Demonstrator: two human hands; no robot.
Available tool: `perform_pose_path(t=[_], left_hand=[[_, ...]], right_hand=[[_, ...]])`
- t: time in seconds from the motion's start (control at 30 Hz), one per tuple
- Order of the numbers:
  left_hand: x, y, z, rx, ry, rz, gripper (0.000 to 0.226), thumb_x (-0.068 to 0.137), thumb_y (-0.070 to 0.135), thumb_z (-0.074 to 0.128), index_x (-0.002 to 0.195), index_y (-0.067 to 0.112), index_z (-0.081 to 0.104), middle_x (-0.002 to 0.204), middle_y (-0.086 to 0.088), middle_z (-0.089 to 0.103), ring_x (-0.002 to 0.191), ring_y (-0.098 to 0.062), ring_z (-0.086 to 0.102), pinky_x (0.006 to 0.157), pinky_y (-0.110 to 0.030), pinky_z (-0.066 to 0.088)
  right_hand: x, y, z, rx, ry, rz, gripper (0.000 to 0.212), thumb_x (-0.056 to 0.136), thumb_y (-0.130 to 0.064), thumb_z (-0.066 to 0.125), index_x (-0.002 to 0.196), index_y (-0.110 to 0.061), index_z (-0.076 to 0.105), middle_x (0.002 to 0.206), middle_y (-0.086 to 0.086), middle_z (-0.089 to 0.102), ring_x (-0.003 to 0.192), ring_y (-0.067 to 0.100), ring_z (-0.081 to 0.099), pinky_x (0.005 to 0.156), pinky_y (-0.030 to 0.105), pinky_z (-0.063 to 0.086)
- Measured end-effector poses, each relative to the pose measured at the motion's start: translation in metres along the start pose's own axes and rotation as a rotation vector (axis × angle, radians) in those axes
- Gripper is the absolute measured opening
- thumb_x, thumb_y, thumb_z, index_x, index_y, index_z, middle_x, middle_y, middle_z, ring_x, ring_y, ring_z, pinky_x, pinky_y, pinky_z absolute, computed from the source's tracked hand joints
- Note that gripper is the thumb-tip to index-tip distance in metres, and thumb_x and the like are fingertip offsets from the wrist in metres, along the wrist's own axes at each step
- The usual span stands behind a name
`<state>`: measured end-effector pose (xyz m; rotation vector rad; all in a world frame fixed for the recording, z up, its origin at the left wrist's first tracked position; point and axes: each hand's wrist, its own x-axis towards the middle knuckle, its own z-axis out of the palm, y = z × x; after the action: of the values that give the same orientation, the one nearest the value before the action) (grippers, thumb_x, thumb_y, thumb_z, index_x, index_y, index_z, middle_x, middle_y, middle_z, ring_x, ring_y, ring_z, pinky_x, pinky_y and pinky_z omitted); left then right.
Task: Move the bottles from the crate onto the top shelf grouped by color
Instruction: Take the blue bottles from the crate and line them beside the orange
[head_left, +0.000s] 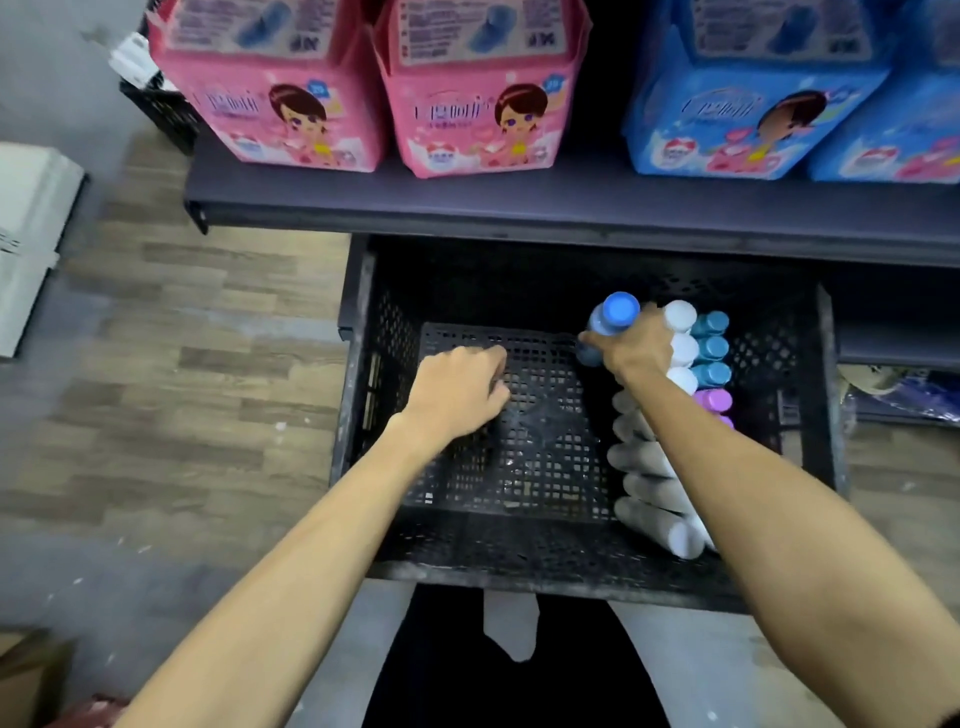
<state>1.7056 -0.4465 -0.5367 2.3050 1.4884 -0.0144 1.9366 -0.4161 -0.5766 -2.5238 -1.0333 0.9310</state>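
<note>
Left hand (457, 395): fingers curled in, nothing held, over bare floor of crate (545, 447).
Blue bottle (613, 312): in crate middle, right hand (636, 353) fingers wrapped round it.
Might slip: smooth round plastic, one-hand hold.
Might knock white bottles (680, 317) just beside, packed tight.
Crate: black hard plastic, holey grid.
Far right: round teal caps (711, 348), purple cap (714, 400).

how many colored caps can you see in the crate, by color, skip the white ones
blue cap: 1, on the bottle that the right hand grips
teal caps: 3
purple caps: 2, one mostly behind the forearm
total: 6 showing
</note>
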Motion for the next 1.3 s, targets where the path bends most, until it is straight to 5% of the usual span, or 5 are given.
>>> perform_pose_path(t=[0.33,0.5,0.77,1.1,1.3], left_hand=[[0.011,0.007,0.002,-0.005,-0.023,0.068,0.011,0.090,0.031,0.049,0.092,0.022,0.053,0.079,0.006,0.063,0.070,-0.020,0.060,0.056,-0.031,0.044],[0.023,0.022,-0.029,-0.011,-0.001,0.129,0.012,0.088,0.031,0.050,0.090,0.020,0.054,0.080,0.004,0.063,0.074,-0.022,0.060,0.058,-0.032,0.043],[0.041,0.054,-0.110,0.092,-0.051,0.282,0.013,0.084,0.031,0.052,0.090,0.020,0.056,0.088,0.000,0.066,0.081,-0.028,0.061,0.061,-0.033,0.040],[0.046,0.084,-0.209,0.208,0.076,0.327,0.016,0.087,0.034,0.053,0.095,0.020,0.055,0.089,-0.004,0.062,0.089,-0.032,0.060,0.064,-0.034,0.040],[0.045,0.100,-0.242,0.204,0.175,0.339,0.013,0.082,0.035,0.053,0.087,0.023,0.057,0.088,-0.003,0.067,0.086,-0.031,0.062,0.068,-0.038,0.049]], right_hand=[[-0.014,0.019,-0.008,0.062,0.020,-0.107,0.058,0.072,-0.035,0.086,0.118,-0.009,0.059,0.109,0.012,0.067,0.103,0.032,0.063,0.079,0.036,0.048],[-0.045,0.024,-0.053,0.159,-0.067,-0.330,0.049,0.068,-0.037,0.090,0.100,-0.015,0.062,0.082,-0.005,0.061,0.074,0.013,0.056,0.058,0.014,0.040],[-0.090,-0.013,-0.142,-0.002,-0.106,-0.617,0.060,0.069,-0.052,0.086,0.117,-0.023,0.066,0.096,-0.007,0.072,0.086,0.011,0.066,0.080,0.026,0.052],[-0.114,-0.068,-0.221,-0.171,0.133,-0.914,0.078,0.076,-0.071,0.065,0.135,-0.021,0.053,0.093,-0.002,0.070,0.083,0.018,0.064,0.074,0.035,0.051],[-0.134,-0.099,-0.268,-0.133,0.239,-1.036,0.058,0.080,-0.059,0.072,0.121,-0.020,0.056,0.076,-0.005,0.062,0.068,0.015,0.057,0.062,0.030,0.041]])
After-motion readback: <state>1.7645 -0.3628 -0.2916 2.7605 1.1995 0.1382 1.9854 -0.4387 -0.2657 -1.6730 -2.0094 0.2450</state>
